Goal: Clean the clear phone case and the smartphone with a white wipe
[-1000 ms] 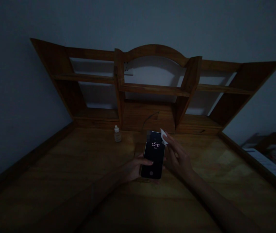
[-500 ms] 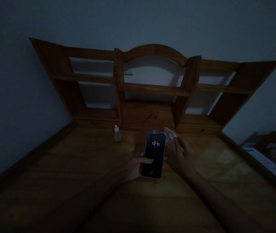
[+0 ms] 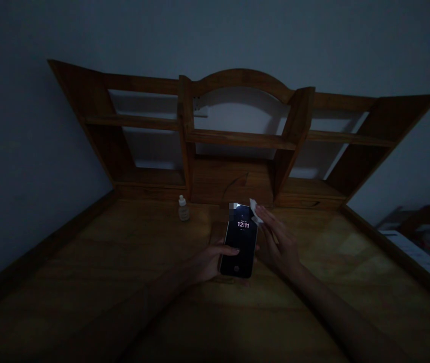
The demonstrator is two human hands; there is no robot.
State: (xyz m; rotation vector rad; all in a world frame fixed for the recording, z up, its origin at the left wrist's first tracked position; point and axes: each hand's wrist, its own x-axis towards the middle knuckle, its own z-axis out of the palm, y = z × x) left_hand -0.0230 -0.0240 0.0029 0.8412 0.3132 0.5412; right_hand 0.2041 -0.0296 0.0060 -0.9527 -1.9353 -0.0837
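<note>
My left hand (image 3: 210, 259) grips a smartphone (image 3: 233, 259) from its lower left, thumb lying across the dark screen, which shows 12:11. The other fingers are behind the phone, their tips just visible at its right edge. In my right hand (image 3: 281, 242) is a crumpled white tissue (image 3: 254, 212), pressed under the fingers at the phone's upper right edge. Whether the tissue touches the glass is hard to tell in the dim light. A small clear dropper bottle (image 3: 183, 210) with a white cap stands upright on the desk, left of the phone.
A wooden shelf unit (image 3: 241, 137) with an arched middle rises at the back of the wooden desk (image 3: 124, 262). A thin dark cord (image 3: 225, 189) lies before its middle bay. A wall socket (image 3: 200, 112) shows behind. Raised wooden edges border the desk at both sides.
My right hand has brought the tissue left and slightly down, from beside the phone to its upper right edge. The left hand and phone have stayed nearly still.
</note>
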